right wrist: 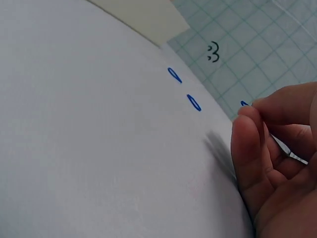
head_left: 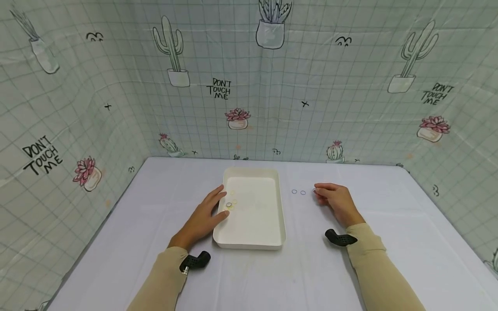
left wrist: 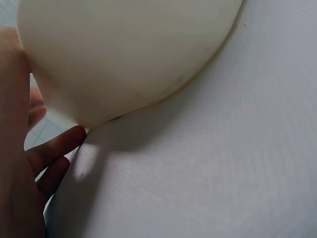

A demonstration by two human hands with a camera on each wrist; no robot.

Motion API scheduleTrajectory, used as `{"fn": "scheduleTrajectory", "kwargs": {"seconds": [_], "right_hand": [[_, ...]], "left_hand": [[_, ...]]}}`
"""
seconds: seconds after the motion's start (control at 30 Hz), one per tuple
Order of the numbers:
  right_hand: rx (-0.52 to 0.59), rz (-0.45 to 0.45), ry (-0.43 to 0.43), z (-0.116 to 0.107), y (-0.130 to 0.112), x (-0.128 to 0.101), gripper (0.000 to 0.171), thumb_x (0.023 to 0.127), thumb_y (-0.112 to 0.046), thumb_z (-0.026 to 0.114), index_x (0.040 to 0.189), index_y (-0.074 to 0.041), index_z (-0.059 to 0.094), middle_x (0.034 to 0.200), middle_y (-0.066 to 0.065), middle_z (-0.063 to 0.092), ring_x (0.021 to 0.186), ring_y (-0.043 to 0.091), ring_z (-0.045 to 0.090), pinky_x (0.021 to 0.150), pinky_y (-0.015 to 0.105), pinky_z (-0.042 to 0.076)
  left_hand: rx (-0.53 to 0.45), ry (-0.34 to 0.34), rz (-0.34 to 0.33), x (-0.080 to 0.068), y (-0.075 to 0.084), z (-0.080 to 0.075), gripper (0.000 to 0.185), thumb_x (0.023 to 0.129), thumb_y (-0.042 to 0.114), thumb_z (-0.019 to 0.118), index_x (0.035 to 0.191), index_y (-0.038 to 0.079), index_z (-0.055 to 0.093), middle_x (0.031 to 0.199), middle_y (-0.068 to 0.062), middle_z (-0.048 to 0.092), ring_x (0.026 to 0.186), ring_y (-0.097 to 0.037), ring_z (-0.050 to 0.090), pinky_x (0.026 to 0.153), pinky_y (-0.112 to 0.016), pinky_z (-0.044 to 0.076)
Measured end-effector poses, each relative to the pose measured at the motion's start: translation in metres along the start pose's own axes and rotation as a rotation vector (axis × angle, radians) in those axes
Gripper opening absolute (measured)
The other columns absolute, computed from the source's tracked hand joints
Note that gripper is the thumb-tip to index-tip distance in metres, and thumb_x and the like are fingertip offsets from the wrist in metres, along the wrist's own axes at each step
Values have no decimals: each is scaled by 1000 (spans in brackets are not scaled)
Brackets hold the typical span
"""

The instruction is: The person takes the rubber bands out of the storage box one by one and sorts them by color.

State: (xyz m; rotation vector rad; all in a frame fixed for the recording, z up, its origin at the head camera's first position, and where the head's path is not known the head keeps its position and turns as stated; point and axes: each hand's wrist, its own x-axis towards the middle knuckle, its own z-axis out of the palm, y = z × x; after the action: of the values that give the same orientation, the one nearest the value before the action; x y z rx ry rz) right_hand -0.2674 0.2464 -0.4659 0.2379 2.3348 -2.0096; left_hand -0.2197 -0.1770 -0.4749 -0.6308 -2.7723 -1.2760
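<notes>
So, R hand (head_left: pixel 337 204) pinches a blue ring (right wrist: pixel 244 103), w/ 2 more rings (head_left: pixel 303 192) btwn it & the tray (head_left: pixel 256 220), nr the table's (head_left: pixel 319 276) far edge, & L hand (head_left: pixel 202 219), spread wide, touches the tray's L edge.

Tray (head_left: pixel 253 224): white, shallow, rectangular, rounded corners, sitting flat; left hand (head_left: pixel 202 219) on its left side. Inside, near that side: a few thin yellow rings (head_left: pixel 234 201) and one dark ring (head_left: pixel 228 204), bunched. Right hand (head_left: pixel 337 201) pinches a blue ring (right wrist: pixel 244 103). Two loose rings (right wrist: pixel 193 102), also blue, lie flat between tray and right hand.
</notes>
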Motion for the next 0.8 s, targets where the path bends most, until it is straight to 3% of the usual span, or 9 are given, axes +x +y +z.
{"fn": "scheduleTrajectory", "kwargs": {"seconds": [0.27,0.53,0.8], "right_hand": [[-56,22,-47,-3,2,11,38,97,-11,67,128,8,62,94,7,70,70,8,63,64,22,56],[-272,-10,-82,-3,-3,16,31,98,-14,64,124,4,66,105,13,70,78,12,66,69,26,57],[-395,-22,-117,-1,-10,19,26,98,-11,62,118,4,69,97,11,70,77,16,63,68,28,57]], "left_hand": [[-6,-10,-14,1,2,0,68,97,31,65,154,6,39,165,0,23,150,-29,21,116,-58,23],[-2,1,0,3,3,-1,67,97,31,64,154,6,40,165,1,23,150,-28,22,116,-57,23],[0,-10,-15,1,5,0,67,97,31,64,154,5,39,165,-1,23,150,-29,21,116,-57,23]]}}
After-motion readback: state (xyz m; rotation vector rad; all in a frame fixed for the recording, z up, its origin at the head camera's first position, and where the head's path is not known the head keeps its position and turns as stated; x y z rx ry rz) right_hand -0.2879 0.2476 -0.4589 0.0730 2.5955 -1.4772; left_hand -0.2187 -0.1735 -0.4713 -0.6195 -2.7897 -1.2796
